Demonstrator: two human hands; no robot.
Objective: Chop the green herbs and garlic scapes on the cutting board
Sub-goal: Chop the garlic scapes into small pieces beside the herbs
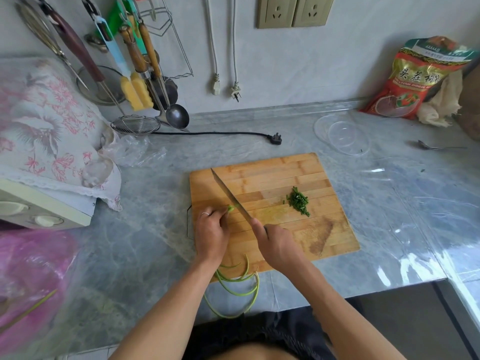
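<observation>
A wooden cutting board lies on the grey marble counter. My left hand grips a bundle of garlic scapes near the board's left edge; their cut ends poke out past my fingers, and the long stems curl back off the board's front edge under my wrist. My right hand grips the handle of a knife, whose blade slants up-left right beside the scape ends. A small pile of chopped dark green herbs sits to the right on the board.
Clear plastic lids and a spoon lie at the back right by a red bag. A black plug and cord run behind the board. Hanging utensils, a skimmer and a cloth-covered appliance stand left.
</observation>
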